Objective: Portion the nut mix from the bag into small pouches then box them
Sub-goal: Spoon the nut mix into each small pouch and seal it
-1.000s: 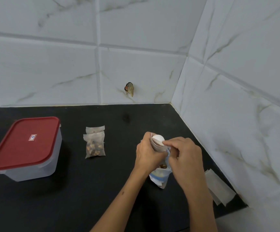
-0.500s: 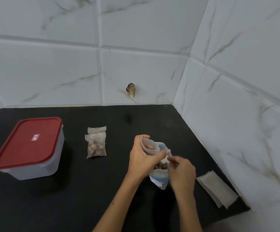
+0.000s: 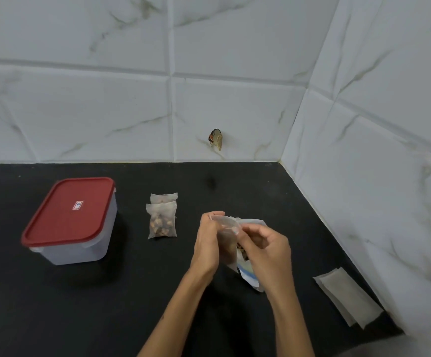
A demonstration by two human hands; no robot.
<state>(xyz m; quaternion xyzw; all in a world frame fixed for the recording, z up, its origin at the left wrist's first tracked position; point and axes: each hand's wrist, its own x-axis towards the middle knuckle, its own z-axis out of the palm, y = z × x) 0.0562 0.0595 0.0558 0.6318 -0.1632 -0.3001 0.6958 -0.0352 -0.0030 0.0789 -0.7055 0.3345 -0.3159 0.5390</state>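
- The box (image 3: pixel 72 225) stands far left on the counter (image 3: pixel 235 191), its red lid (image 3: pixel 67 211) on; nothing looks boxed yet.
- Right of it, well apart, two filled pouches (image 3: pixel 162 219) lie overlapping, nuts showing through.
- The step in hand appears to be filling another pouch.
- The left hand (image 3: pixel 208 240) is raised above the counter, fingers curled round the mouth of a pouch (image 3: pixel 226 235), holding it upright and open.
- The right hand (image 3: pixel 263 243) is just beside it, fingers bent toward the pouch mouth, over the bag (image 3: pixel 250 274); I cannot tell whether it pinches nuts or the pouch edge.
- Next, probably: close this pouch and lay it beside the filled ones without spilling.
- Empty pouches (image 3: pixel 348 296) lie far right, near the wall.
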